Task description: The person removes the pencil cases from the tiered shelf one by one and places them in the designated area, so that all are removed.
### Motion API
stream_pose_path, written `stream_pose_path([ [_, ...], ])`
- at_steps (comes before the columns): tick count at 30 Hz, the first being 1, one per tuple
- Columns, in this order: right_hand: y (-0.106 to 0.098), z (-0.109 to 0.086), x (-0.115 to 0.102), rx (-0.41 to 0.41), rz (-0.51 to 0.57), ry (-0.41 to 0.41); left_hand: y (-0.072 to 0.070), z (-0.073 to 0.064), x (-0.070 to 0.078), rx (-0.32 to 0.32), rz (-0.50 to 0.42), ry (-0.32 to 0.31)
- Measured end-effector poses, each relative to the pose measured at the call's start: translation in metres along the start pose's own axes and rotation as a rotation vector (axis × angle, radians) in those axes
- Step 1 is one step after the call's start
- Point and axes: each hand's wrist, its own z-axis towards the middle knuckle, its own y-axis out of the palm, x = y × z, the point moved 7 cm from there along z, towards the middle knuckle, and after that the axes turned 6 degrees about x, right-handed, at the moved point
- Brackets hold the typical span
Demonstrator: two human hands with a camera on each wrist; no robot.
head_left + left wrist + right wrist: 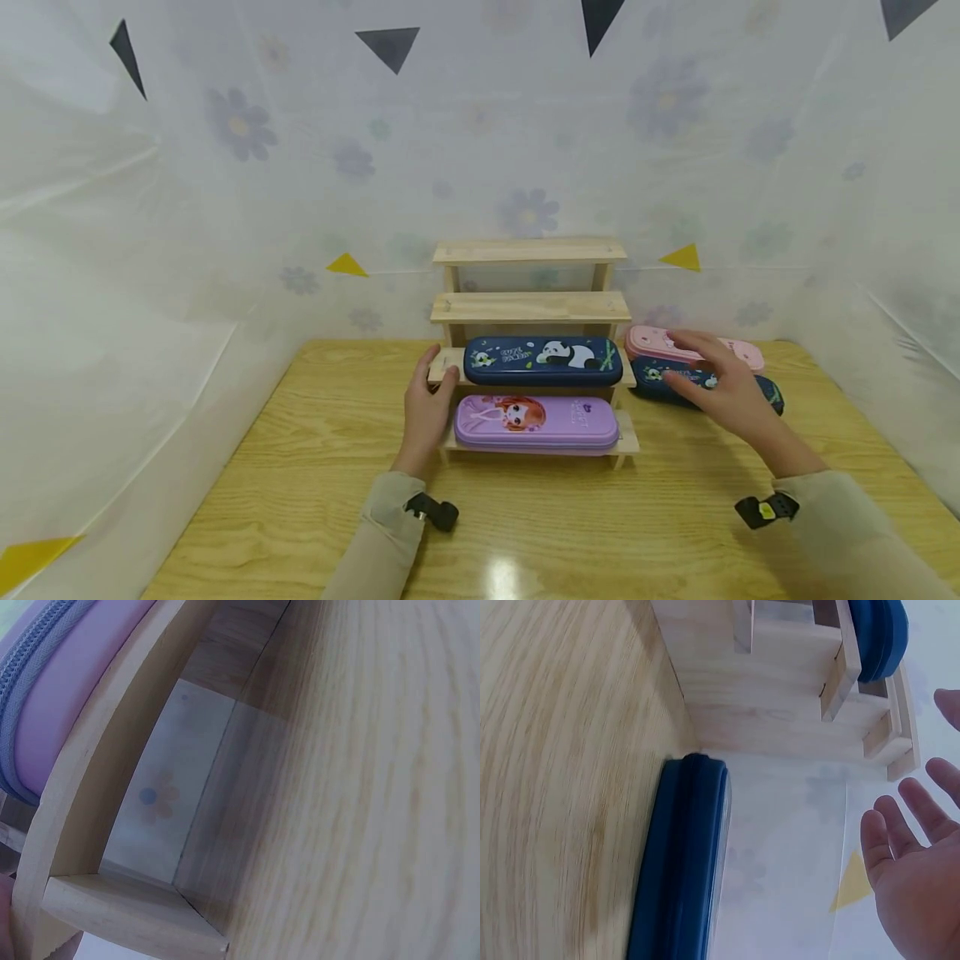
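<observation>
My left hand [427,408] grips the left end of a light wooden stepped rack [531,308], thumb in front and fingers along its side. A dark blue panda pencil case [495,372] lies on the rack's second step from the bottom. On the lowest step is a purple pencil case [487,429] with a red-haired girl printed on it. My right hand [738,400], fingers spread, hovers above a second navy panda pencil case [651,385] on the table, partly hiding it. Behind that lies a pink pencil case [645,343]. In the right wrist view my right hand [922,892] holds nothing.
The rack's upper two steps [528,250] rise behind the cases. A wood-grain table [315,467] carries everything. White flowered sheeting [480,150] encloses the back and sides, with dark and yellow triangles on it.
</observation>
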Motion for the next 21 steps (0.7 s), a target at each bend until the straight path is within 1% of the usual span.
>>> stream_pose_path([
  [3, 0.006, 0.003, -0.007, -0.017, 0.01, 0.001, 0.0, 0.0, 0.0, 0.003, 0.003, -0.001],
  [10, 0.019, 0.009, -0.011, -0.039, 0.034, 0.006, 0.0, 0.0, 0.0, 0.006, 0.009, 0.008],
  [21, 0.04, 0.017, -0.028, -0.075, 0.052, -0.044, 0.0, 0.0, 0.001, 0.003, 0.004, 0.009],
])
